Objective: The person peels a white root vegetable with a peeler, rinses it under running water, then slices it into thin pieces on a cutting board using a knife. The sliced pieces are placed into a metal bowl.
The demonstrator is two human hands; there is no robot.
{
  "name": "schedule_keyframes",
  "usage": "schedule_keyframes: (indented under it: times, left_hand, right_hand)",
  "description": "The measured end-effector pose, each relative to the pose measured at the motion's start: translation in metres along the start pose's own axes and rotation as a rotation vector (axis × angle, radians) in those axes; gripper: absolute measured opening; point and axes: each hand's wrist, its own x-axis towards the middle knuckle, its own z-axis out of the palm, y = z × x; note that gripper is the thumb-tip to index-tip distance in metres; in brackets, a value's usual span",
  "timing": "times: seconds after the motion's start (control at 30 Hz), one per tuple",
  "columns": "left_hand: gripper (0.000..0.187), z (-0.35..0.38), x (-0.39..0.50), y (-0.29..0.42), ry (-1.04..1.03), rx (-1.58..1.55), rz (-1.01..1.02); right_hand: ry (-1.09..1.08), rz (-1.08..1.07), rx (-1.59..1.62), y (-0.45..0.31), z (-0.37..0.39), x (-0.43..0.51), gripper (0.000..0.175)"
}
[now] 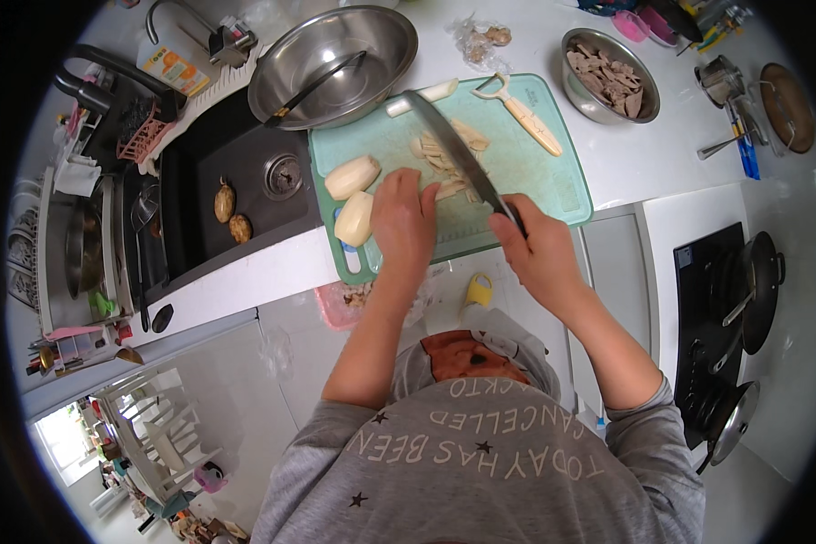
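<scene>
My right hand [540, 248] grips the black handle of a kitchen knife [452, 143], whose long blade slants across the green cutting board [551, 183]. Under and beside the blade lie pale cut vegetable slices [476, 136]. My left hand [403, 221] is on the board with bent fingers, its thumb close to the slices; anything beneath the fingers is hidden. Against its outer side rest two peeled root vegetables, an upper one [352, 177] and a lower one [353, 219]. A white cylindrical vegetable piece [423, 97] and a peeler [523, 119] lie along the board's far side.
A large steel basin [340, 41] overlaps the board's far left. The dark sink [197, 204] holds two unpeeled roots [224, 202]. A steel bowl of sliced meat [612, 78] stands right, beyond it a cooktop [693, 326] with pans. Below the counter edge sits a pink bin [330, 309].
</scene>
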Motion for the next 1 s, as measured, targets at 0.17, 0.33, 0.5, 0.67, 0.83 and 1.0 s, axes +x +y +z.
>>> schedule_keyframes:
  times: [0.17, 0.33, 0.5, 0.67, 0.83, 1.0]
  left_hand:
    - [0.043, 0.01, 0.055, 0.005, -0.145, -0.038, 0.175]
    - [0.057, 0.03, 0.101, -0.018, -0.5, -0.065, 0.396]
    - [0.054, 0.035, 0.116, -0.015, -0.774, 0.044, 0.304]
    - [0.046, 0.043, 0.12, -0.02, -0.771, 0.028, 0.258]
    - [0.039, 0.035, 0.117, -0.025, -0.56, -0.259, 0.004]
    - [0.027, 0.011, 0.108, -0.021, -0.457, -0.86, -0.47]
  right_hand:
    - [0.073, 0.102, 0.118, 0.005, -0.014, 0.001, 0.032]
    - [0.102, 0.126, 0.162, 0.008, -0.023, -0.001, 0.033]
    - [0.116, 0.12, 0.172, 0.014, -0.023, -0.002, 0.033]
    - [0.119, 0.153, 0.232, 0.015, -0.024, -0.002, 0.033]
    - [0.104, 0.169, 0.309, 0.018, -0.025, 0.0, 0.033]
    - [0.053, 0.253, 0.393, 0.018, -0.02, 0.002, 0.034]
